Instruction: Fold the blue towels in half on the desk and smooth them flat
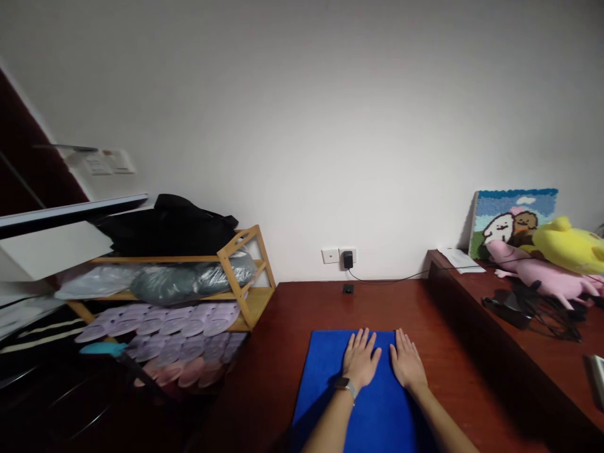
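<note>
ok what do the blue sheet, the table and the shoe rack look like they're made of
Blue sheet: probably soft fabric with a matte finish; its surface shows no shine, though the fibre is unclear.
Table: wood or wood-look laminate, smooth; reddish-brown with a slight sheen.
Shoe rack: likely wood or bamboo, smooth; honey-coloured, straight-edged bars.

I've got usable room on the glossy red-brown wooden tabletop: a strip left of the flat blue rectangular cloth, another beyond its far edge. Narrow gap between left hand and right hand, both palm-down. In the way: plain white wall behind, black plug-in adapter jutting out, thin black cable running along the back right. Rightward I'm blocked by the raised red-brown wooden ledge; leftward, the light-wood shelf rack.
</note>
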`<move>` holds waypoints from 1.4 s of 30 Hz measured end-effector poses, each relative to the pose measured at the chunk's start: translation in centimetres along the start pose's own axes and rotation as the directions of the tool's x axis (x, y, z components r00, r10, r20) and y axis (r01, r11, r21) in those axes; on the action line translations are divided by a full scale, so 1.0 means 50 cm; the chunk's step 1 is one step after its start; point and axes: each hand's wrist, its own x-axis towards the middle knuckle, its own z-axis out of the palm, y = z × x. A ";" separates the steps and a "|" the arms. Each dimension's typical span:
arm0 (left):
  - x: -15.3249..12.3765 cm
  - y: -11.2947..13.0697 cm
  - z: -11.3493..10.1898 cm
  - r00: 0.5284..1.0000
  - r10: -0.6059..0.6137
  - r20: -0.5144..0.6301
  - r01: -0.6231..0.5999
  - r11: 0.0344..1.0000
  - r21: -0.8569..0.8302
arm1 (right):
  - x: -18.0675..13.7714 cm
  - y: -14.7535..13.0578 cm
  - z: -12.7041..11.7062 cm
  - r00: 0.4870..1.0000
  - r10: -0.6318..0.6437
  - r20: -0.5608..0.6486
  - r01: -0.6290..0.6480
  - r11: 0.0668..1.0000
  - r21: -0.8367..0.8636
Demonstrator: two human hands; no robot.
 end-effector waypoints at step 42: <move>-0.042 -0.243 -0.093 0.963 -0.269 0.033 0.263 0.958 0.118 | -0.002 -0.011 -0.014 1.000 0.018 -0.004 -0.018 1.000 -0.002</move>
